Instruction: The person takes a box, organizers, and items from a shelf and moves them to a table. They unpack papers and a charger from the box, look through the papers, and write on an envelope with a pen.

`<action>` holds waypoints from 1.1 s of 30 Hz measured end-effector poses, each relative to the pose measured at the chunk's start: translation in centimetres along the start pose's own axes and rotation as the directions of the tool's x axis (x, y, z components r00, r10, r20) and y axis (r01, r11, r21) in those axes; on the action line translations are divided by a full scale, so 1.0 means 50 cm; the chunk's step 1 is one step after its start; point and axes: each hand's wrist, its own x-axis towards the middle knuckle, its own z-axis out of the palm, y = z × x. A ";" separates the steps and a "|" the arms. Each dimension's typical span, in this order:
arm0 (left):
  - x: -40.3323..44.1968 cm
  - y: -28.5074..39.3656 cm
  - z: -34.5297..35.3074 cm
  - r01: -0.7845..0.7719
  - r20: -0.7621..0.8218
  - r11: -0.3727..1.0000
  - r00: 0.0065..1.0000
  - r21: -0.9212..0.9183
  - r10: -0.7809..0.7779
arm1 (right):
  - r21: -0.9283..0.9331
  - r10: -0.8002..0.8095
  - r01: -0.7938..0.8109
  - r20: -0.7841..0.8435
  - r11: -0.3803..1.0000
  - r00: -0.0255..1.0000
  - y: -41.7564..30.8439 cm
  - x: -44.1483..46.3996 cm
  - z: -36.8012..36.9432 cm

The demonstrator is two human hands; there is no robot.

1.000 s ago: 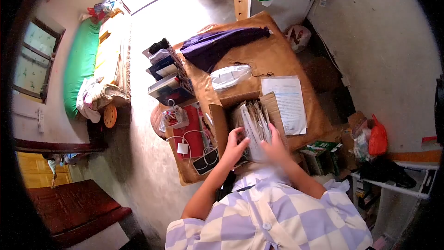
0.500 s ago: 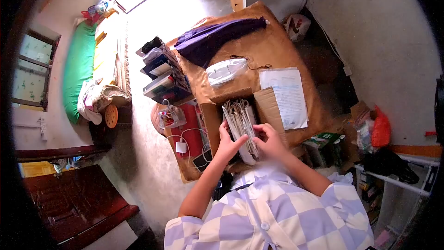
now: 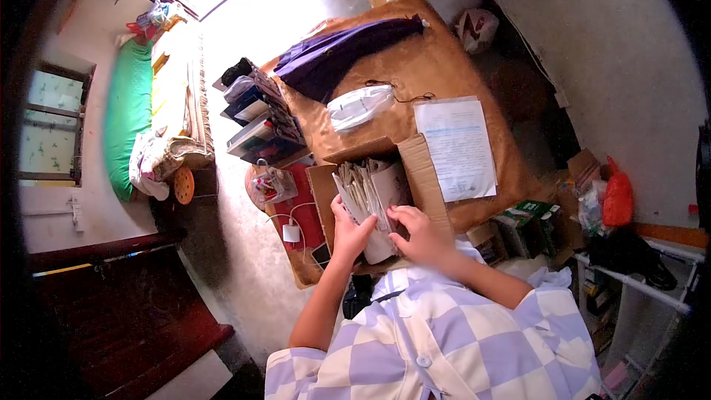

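Note:
A cardboard box with its flaps up stands at the near edge of the brown-covered table, holding a bundle of papers on edge. Around the left side of the bundle my left hand is wrapped, thumb on the near side. My right hand is at the right side of the papers, its fingers curled and its fingertips against them. A printed sheet lies right of the box. Beyond the box is a white plastic packet.
Purple cloth lies across the brown table cover. Books in a rack stand at its left. A white charger with its cable is near the left edge. Green boxes and a red bag are at the right.
The papers have shifted to the left inside the box, with my left hand around them. A gap has opened at their right. The view has also moved a little.

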 end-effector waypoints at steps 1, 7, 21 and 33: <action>-0.001 0.003 0.001 -0.004 0.001 1.000 1.000 -0.013 0.004 | -0.031 -0.011 0.011 0.006 0.999 1.000 -0.002 0.000 -0.001; -0.001 0.007 0.004 0.020 -0.043 0.989 0.999 0.145 -0.013 | 0.027 0.225 -0.224 -0.020 0.974 0.974 -0.003 -0.004 0.001; -0.015 0.123 0.029 -0.428 0.243 0.291 0.828 0.856 0.505 | 0.056 0.215 -0.216 0.024 0.975 0.976 0.027 -0.024 0.001; -0.012 0.129 0.027 -0.406 0.259 0.230 0.836 0.884 0.483 | 0.325 0.509 -0.520 0.125 0.790 0.852 0.024 -0.018 -0.028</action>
